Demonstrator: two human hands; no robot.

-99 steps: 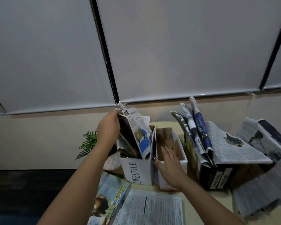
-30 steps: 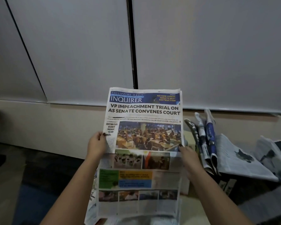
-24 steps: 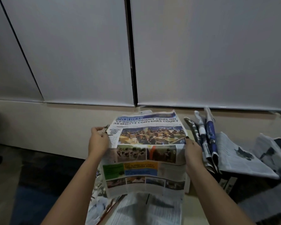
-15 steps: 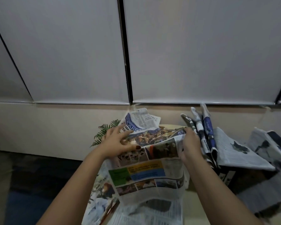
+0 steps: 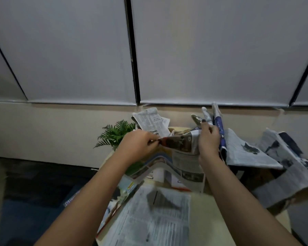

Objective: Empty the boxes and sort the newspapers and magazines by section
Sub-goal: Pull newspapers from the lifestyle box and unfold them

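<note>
Newspaper [image 5: 180, 157] is dead centre, folded over into a tent shape and held up above the table [image 5: 212, 219] — you've got it by both top corners. Your left hand [image 5: 139, 146] pinches the corner at about 9 o'clock of the paper, fingers curled tight on the edge. Your right hand [image 5: 209, 141] grips the other corner at 3 o'clock, fingers wrapped over the fold, dark nail polish showing.

Behind it at 12 o'clock, more folded newsprint [image 5: 152, 121] sticks up out of a box that the paper mostly hides. At 10 o'clock from the paper sits a small fern [image 5: 116, 133]. At 1 o'clock three rolled papers [image 5: 215, 118] stand upright, just beside your right hand, and past them at 3 o'clock an open newspaper [image 5: 245, 153] is draped over a dark box, with more loose sheets [image 5: 288, 171] sagging off the far right edge.

Down at 6 o'clock a page of dense print [image 5: 155, 219] lies flat on the table, and a glossy magazine [image 5: 121, 194] is beside it at 7 o'clock, partly under your left forearm — all a bit blurry.
</note>
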